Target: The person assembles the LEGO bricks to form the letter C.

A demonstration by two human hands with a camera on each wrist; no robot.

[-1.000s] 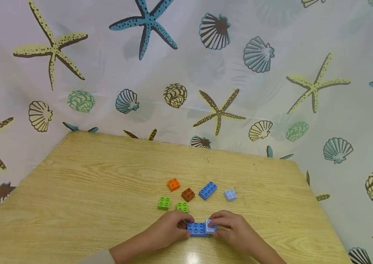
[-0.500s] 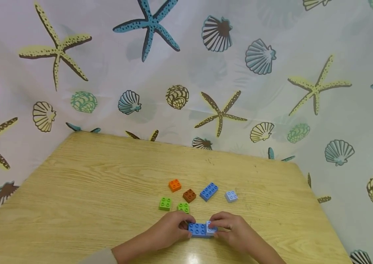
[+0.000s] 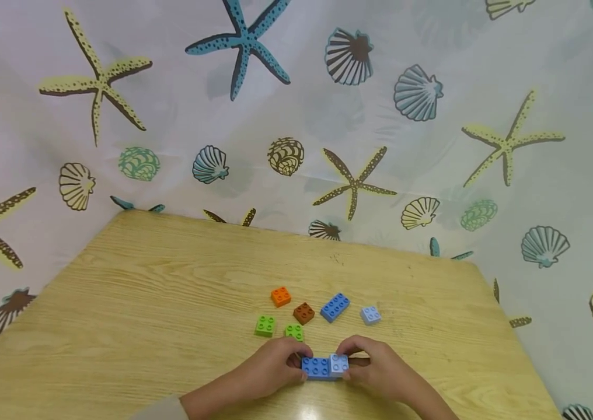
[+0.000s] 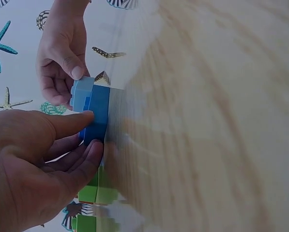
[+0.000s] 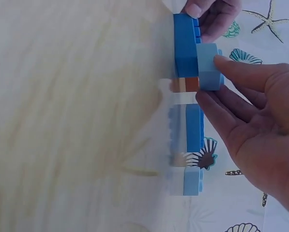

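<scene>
Item, pale blue brick (image 3: 339, 365): lower centre of the head view, set atop the right end of a long blue brick (image 3: 315, 367), with a seeming overhang past that end. Whether pressed fully home, cannot tell. Long axis of the lower piece: left to right across the frame, hand to hand; studs bare on the left part.

Left hand (image 3: 269, 368): fingers bent in a pinch on the left end of the long piece. Right hand (image 3: 380, 370), nearer the pale piece: fingers closed to its width, thumb and fingertip on opposite sides.

Also on the bench (image 3: 181, 303), all farther up the frame: nearer green brick (image 3: 293, 332), just beyond the left fingers and partly behind them, closest obstacle; outer green brick (image 3: 265, 326), to its left; brown brick (image 3: 304, 313); orange brick (image 3: 281, 296), upper left of the group; second long blue brick (image 3: 335, 307), slanted up to the right; loose pale blue brick (image 3: 370, 315), at far right.
</scene>
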